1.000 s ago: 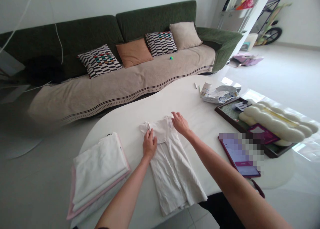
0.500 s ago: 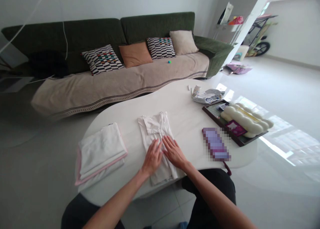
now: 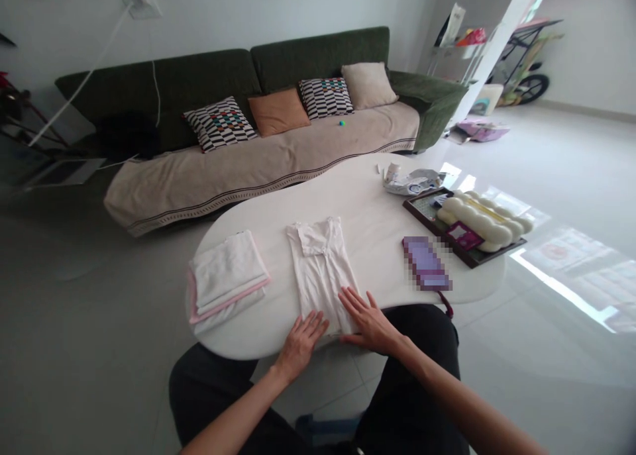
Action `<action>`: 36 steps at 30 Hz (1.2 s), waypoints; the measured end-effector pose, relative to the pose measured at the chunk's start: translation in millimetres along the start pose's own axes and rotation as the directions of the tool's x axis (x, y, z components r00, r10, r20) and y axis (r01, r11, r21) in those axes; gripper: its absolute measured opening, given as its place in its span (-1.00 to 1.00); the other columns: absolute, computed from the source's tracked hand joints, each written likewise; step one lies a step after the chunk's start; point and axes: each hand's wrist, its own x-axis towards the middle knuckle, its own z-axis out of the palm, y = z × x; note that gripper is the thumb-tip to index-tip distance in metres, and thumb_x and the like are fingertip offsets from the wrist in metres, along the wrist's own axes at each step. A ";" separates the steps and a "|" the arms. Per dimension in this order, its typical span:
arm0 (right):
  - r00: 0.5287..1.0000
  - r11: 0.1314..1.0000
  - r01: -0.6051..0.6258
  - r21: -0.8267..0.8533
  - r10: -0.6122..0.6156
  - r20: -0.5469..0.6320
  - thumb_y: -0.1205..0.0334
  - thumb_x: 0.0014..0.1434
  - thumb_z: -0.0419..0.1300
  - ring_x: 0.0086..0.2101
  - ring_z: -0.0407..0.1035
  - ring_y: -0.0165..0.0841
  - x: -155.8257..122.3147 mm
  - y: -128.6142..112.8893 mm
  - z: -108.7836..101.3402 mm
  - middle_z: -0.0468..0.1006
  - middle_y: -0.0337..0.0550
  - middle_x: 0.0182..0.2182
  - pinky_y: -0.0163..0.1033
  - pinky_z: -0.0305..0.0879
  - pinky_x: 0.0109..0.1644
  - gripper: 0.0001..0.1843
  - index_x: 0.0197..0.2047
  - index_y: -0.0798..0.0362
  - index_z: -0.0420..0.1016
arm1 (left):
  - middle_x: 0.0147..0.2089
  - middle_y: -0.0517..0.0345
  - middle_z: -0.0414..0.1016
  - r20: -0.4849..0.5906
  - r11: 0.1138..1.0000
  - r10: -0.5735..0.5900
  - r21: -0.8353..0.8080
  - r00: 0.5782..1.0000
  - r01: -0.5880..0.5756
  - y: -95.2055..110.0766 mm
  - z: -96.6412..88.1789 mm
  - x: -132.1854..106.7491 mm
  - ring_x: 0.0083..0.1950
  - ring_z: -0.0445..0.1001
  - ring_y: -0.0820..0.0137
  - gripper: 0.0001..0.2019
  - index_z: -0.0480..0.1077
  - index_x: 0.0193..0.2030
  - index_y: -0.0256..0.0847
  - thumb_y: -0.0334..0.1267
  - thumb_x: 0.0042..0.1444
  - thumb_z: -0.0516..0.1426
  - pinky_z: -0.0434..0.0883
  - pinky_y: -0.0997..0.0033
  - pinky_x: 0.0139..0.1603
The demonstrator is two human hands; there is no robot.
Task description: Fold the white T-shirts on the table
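A white garment (image 3: 320, 269), folded into a long narrow strip, lies on the white oval table (image 3: 368, 216) and runs from its middle to the near edge. My left hand (image 3: 301, 342) rests flat at the garment's near left corner, fingers stretched out. Beside it my right hand (image 3: 368, 319) presses flat on the near right end, fingers spread. Neither hand holds anything.
A stack of folded white and pink cloths (image 3: 226, 279) lies on the table's left end. To the right are a purple phone (image 3: 426, 263), a dark tray (image 3: 422, 215) with a cream cushion-like object (image 3: 484, 220), and crumpled paper (image 3: 412, 180). A green sofa (image 3: 278, 117) stands behind.
Both hands slid along the garment from its collar end down to its near end. The view pulled back and shows more of the room.
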 end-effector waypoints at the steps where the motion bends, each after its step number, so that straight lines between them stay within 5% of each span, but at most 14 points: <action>1: 0.999 0.999 0.035 -0.025 -0.035 -0.001 -0.16 -0.09 0.15 0.23 -0.32 -0.13 -10.7 -2.7 4.1 -0.17 0.09 0.26 0.16 -0.27 0.19 0.06 0.31 0.11 -0.31 | 0.29 0.14 -0.01 -0.008 1.000 0.006 -0.006 1.000 -0.006 -0.2 -0.2 -4.2 0.30 -0.05 0.35 -0.39 -0.06 0.27 -0.07 -0.54 0.08 -0.14 0.06 0.18 0.22; 4: 0.997 0.984 0.045 -0.171 -0.054 -0.049 0.08 -0.12 0.23 0.23 -0.33 -0.12 -33.8 -7.9 24.1 -0.18 0.04 0.27 0.16 -0.25 0.19 0.03 0.31 0.05 -0.28 | 0.29 0.10 0.00 -0.033 0.999 0.035 -0.010 0.999 -0.036 0.3 0.6 -12.5 0.30 -0.04 0.36 -0.41 -0.06 0.28 -0.16 -0.52 0.08 -0.14 0.07 0.23 0.23; 8: 0.976 0.941 -0.050 -0.336 -0.026 -0.218 0.45 0.03 0.01 0.23 -0.28 -0.22 -36.4 -10.8 52.7 -0.11 -0.07 0.26 0.12 -0.21 0.18 -0.24 0.29 -0.02 -0.13 | 0.30 0.08 -0.03 -0.053 0.999 0.048 0.017 0.997 -0.047 -0.3 3.3 -13.2 0.29 -0.04 0.37 -0.39 -0.05 0.27 -0.19 -0.56 0.04 -0.13 0.09 0.26 0.22; 15: 0.934 0.934 -0.102 -0.343 -0.029 -0.357 0.41 0.13 -0.06 0.20 -0.12 -0.19 -22.0 -11.7 74.7 0.11 -0.03 0.19 0.12 -0.17 0.17 -0.45 0.20 -0.01 0.12 | 0.29 0.07 0.02 -0.084 0.999 0.044 -0.025 0.995 -0.047 -4.5 6.6 -12.2 0.29 -0.04 0.43 -0.39 0.01 0.25 -0.22 -0.60 0.01 -0.15 0.12 0.34 0.23; 23: 0.949 0.936 -0.040 -0.349 -0.074 -0.307 0.36 0.08 0.00 0.17 -0.05 -0.16 -17.1 -19.5 52.5 0.18 -0.03 0.16 0.13 -0.18 0.17 -0.42 0.21 0.01 0.11 | 0.28 0.07 0.03 0.021 0.976 0.076 -0.207 0.997 -0.070 -9.3 -14.7 -7.6 0.30 -0.06 0.42 -0.39 0.02 0.24 -0.26 -0.56 -0.01 -0.13 0.07 0.30 0.26; 30: 0.924 0.975 -0.121 -0.184 0.043 -0.379 0.38 0.13 -0.01 0.08 0.12 -0.18 -19.8 -25.5 57.3 0.34 -0.06 0.05 0.15 -0.24 0.17 -0.55 0.10 -0.05 0.26 | 0.28 0.14 0.03 0.141 0.925 0.097 -0.378 0.985 -0.038 -6.0 -33.1 -7.2 0.29 -0.04 0.43 -0.37 0.05 0.24 -0.17 -0.55 -0.03 -0.10 0.06 0.32 0.26; 33: 0.957 0.998 -0.061 0.005 0.060 -0.282 0.41 0.12 -0.03 0.00 0.22 -0.23 -23.7 -28.9 35.0 0.42 -0.11 -0.03 0.07 -0.13 0.15 -0.62 -0.02 -0.06 0.35 | 0.25 0.13 0.10 0.212 0.887 0.096 -0.462 0.972 0.013 -8.8 -50.9 -9.9 0.26 0.05 0.41 -0.41 0.12 0.21 -0.16 -0.55 -0.02 -0.10 0.07 0.33 0.24; 36: 0.997 0.961 -0.043 0.273 0.061 -0.056 0.44 0.08 -0.07 -0.25 0.37 -0.35 -16.9 -23.7 -11.1 0.52 -0.16 -0.28 -0.20 0.17 -0.07 -0.63 -0.08 -0.01 0.35 | 0.14 0.19 0.30 0.296 0.786 0.178 -0.616 0.938 0.045 -24.1 -88.2 -1.9 0.13 0.27 0.41 -0.48 0.23 0.14 -0.09 -0.50 0.03 -0.08 0.19 0.43 0.14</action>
